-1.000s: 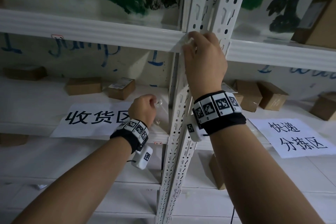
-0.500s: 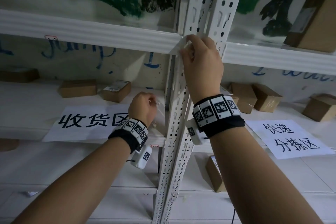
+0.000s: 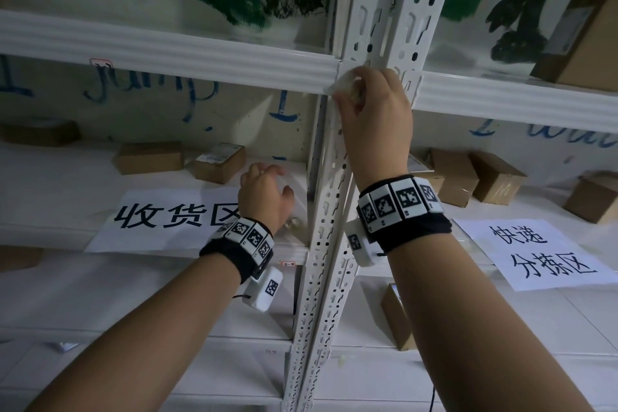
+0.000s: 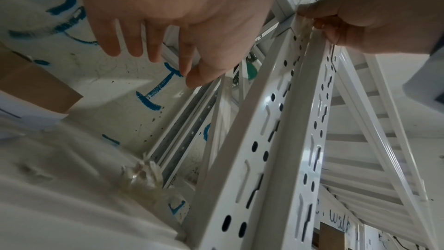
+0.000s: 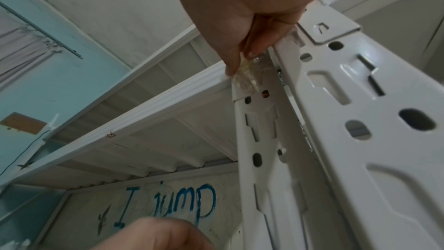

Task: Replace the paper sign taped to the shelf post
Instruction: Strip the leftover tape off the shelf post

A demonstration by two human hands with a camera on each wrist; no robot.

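The right hand (image 3: pixel 371 117) pinches crumpled clear tape (image 5: pixel 247 75) on the shelf post (image 3: pixel 329 211) at the upper shelf's front edge. The left hand (image 3: pixel 264 194) hangs relaxed beside the post, over the paper sign (image 3: pixel 167 217) lying on the lower shelf.

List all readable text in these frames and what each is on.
"收货区": paper sign lying on the left shelf.
"快递 分拣区": paper sign lying on the right shelf.
"I jump": blue paint on the back wall.
"wal…": blue wall writing, cut off.
Carton labels and small shelf-edge tags: too small to read.
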